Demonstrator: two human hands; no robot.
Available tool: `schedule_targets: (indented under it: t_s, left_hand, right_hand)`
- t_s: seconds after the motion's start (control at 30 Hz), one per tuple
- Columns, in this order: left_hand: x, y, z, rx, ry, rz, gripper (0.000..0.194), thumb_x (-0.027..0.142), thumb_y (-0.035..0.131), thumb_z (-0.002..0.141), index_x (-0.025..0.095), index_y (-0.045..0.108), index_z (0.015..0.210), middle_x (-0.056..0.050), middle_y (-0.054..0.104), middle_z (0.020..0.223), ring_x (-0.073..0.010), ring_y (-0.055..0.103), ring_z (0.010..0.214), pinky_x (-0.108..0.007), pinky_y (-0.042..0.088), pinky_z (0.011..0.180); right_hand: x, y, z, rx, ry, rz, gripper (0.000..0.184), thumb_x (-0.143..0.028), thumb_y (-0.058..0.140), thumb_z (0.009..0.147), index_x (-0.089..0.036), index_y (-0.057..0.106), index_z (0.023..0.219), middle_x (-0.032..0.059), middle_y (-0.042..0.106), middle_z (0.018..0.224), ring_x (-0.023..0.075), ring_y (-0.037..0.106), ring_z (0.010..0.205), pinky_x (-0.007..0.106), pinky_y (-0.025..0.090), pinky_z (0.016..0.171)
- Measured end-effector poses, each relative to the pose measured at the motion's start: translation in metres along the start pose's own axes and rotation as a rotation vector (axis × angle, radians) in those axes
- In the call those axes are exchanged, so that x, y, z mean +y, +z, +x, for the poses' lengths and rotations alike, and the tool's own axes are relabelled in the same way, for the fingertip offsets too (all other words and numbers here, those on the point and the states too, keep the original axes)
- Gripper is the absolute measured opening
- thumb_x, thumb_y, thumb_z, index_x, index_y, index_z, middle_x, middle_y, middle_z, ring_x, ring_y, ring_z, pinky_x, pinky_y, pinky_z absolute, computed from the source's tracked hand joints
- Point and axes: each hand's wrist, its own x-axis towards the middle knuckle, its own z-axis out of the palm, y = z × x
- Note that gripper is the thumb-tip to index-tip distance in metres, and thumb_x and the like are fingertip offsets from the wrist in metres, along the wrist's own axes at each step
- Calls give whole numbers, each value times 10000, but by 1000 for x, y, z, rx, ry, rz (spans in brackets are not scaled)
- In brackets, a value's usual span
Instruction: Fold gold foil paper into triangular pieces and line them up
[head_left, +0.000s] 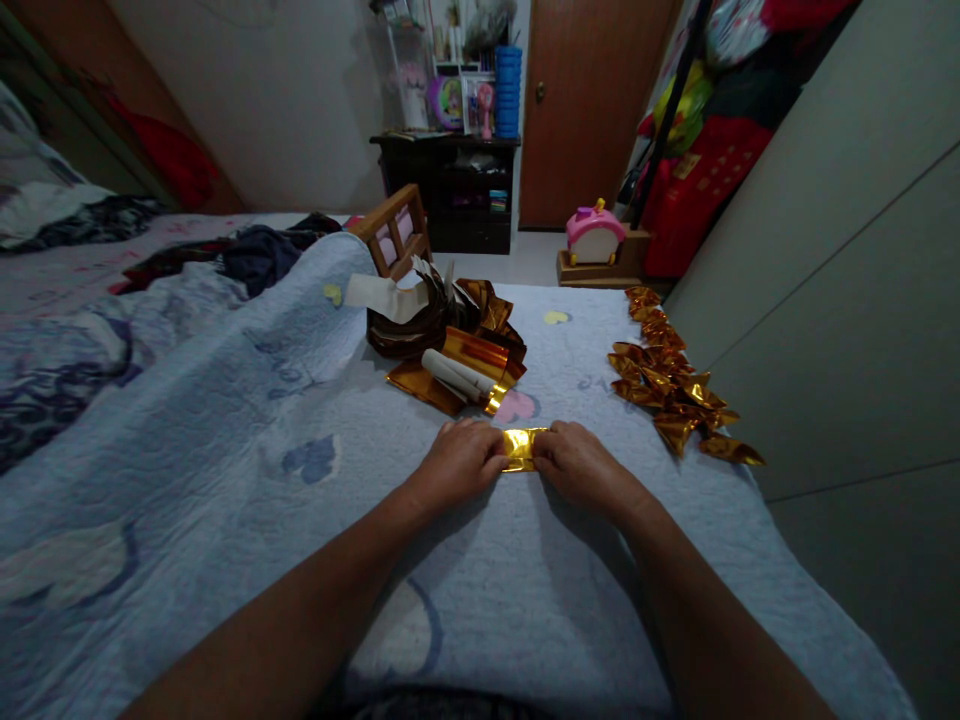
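Observation:
Between my two hands a small flat piece of gold foil paper [519,450] lies on the bedspread, its bright middle showing. My left hand [463,455] grips its left end with bent fingers, and my right hand [579,460] pinches the right end. Just beyond are loose sheets of gold foil paper [476,350], with a partly rolled white-backed one [457,375] on top. A thick stack of dark-edged paper [405,325] stands behind them. Several folded gold foil pieces [660,385] lie in a row to the right.
A pale blue quilted bedspread [465,600] covers the surface under my hands. Rumpled clothes [262,250] lie at the left. Along the right runs a pale cabinet [847,300]. A dark shelf [450,190], a pink toy [595,235] and a wooden door [592,120] stand at the back.

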Motion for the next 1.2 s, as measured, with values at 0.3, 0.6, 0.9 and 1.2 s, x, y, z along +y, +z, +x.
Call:
schedule_targets:
  t_s: [0.3, 0.6, 0.9, 1.2]
  left_hand:
    - [0, 0, 0, 2, -1, 2, 158, 266, 552, 909, 187, 629, 795, -45, 665, 856, -220, 564, 840, -351, 346, 750]
    - [1, 0, -1, -8, -1, 3, 140, 258, 539, 911, 188, 636, 839, -51, 682, 904, -224, 574, 874, -349, 355, 772]
    - [2, -1, -1, -18, 3, 7, 161, 249, 511, 923, 188, 648, 863, -55, 682, 916, -223, 565, 878, -354, 362, 790]
    - [2, -2, -4, 16, 16, -27, 82, 232, 547, 921, 195, 614, 892, -46, 665, 947, -223, 541, 896, -354, 359, 803]
  right_hand:
    - [1, 3, 1, 15, 8, 7, 226, -178, 510, 945, -167, 718, 856, 98, 685, 885, 173, 549, 770, 308, 320, 684]
    - [-1, 2, 1, 0, 39, -27, 219, -221, 519, 961, -164, 714, 880, 102, 692, 916, 186, 573, 802, 309, 333, 693]
    - [0, 4, 2, -3, 29, -58, 246, -224, 489, 974, -160, 713, 898, 107, 691, 926, 188, 560, 794, 316, 323, 687]
    - [5, 12, 1, 104, 17, 46, 100, -182, 553, 915, -182, 652, 897, 58, 664, 847, 171, 515, 748, 304, 283, 658]
